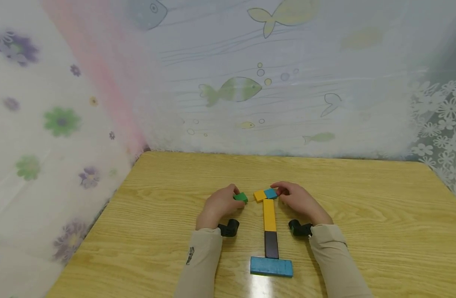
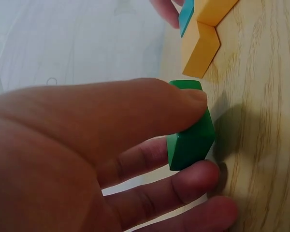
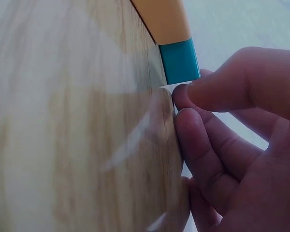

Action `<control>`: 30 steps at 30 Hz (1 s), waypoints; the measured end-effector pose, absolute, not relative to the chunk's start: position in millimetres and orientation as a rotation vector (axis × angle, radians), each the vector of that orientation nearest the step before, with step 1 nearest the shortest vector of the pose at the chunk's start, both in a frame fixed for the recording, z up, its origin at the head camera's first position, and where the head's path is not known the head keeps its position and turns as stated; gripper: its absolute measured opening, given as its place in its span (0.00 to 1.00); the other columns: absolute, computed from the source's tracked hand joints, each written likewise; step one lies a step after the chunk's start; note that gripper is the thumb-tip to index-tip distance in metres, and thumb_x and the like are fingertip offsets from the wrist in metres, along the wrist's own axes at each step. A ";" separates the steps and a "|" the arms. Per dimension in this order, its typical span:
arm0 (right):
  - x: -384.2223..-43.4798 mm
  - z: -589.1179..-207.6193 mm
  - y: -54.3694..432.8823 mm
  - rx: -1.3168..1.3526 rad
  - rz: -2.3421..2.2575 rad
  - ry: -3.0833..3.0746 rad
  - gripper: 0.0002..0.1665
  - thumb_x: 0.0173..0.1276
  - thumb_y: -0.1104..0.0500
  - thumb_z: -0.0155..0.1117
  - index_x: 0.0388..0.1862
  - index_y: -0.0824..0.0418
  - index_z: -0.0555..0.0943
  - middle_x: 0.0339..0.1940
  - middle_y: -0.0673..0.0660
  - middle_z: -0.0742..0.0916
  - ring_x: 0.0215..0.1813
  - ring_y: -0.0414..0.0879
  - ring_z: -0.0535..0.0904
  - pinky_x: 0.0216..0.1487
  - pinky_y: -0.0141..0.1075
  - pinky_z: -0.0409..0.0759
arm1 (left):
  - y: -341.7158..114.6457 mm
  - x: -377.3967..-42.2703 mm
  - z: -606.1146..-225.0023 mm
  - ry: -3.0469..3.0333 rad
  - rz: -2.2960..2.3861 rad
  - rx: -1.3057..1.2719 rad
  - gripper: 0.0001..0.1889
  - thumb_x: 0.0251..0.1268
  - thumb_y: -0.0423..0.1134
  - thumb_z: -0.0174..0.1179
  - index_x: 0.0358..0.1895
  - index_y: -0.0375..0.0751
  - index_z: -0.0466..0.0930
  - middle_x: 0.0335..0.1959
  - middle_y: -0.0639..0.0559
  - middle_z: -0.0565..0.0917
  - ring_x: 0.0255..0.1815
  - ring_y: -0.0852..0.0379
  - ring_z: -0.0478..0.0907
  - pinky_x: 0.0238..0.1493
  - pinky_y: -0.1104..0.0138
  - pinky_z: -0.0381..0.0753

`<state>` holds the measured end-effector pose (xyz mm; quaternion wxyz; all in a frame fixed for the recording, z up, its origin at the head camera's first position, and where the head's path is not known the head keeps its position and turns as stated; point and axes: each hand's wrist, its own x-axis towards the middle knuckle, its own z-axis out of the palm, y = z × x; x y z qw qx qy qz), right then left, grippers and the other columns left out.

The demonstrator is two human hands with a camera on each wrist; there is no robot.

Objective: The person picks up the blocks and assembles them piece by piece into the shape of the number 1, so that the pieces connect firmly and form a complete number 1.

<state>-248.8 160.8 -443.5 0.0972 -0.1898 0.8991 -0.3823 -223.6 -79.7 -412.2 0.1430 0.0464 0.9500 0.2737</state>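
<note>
My left hand [image 1: 221, 203] pinches a small green block [image 1: 241, 197] between thumb and fingers; in the left wrist view the thumb lies across it. Right of it, apart by a gap, a small yellow block [image 1: 259, 195] and a small blue block [image 1: 270, 193] sit end to end. At the blue block's right end is my right hand [image 1: 296, 199], fingers curled and index along its far side. The right thumb tip meets the blue block's end in the right wrist view; part of this contact is hidden.
Below the small pair runs a long yellow block [image 1: 269, 215], then a dark block [image 1: 271, 244], then a wide blue block [image 1: 271, 266] set crosswise. All lie on a wooden table [image 1: 380, 219]. A patterned curtain [image 1: 228, 132] hangs behind it.
</note>
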 end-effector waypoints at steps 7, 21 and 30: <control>-249.1 -443.8 160.0 -0.555 -1.128 2.656 0.22 0.63 0.67 0.49 0.58 0.60 0.71 0.39 0.53 0.78 0.38 0.46 0.70 0.37 0.39 0.67 | -76.5 -223.2 -412.3 2.717 0.812 0.145 0.18 0.56 0.47 0.59 0.48 0.47 0.71 0.42 0.52 0.77 0.31 0.56 0.71 0.31 0.63 0.69; -250.0 -444.5 159.7 -0.555 -1.132 2.657 0.21 0.63 0.67 0.51 0.57 0.61 0.71 0.38 0.53 0.78 0.37 0.46 0.70 0.37 0.39 0.67 | -70.2 -223.1 -412.9 2.734 0.795 0.201 0.16 0.56 0.46 0.60 0.47 0.47 0.72 0.40 0.51 0.78 0.30 0.56 0.72 0.31 0.63 0.69; -251.1 -444.1 159.3 -0.560 -1.132 2.653 0.21 0.64 0.67 0.51 0.57 0.61 0.71 0.38 0.54 0.78 0.37 0.46 0.70 0.37 0.39 0.67 | -66.2 -222.7 -411.8 2.739 0.779 0.223 0.15 0.56 0.44 0.60 0.46 0.47 0.73 0.37 0.52 0.77 0.31 0.57 0.71 0.32 0.63 0.70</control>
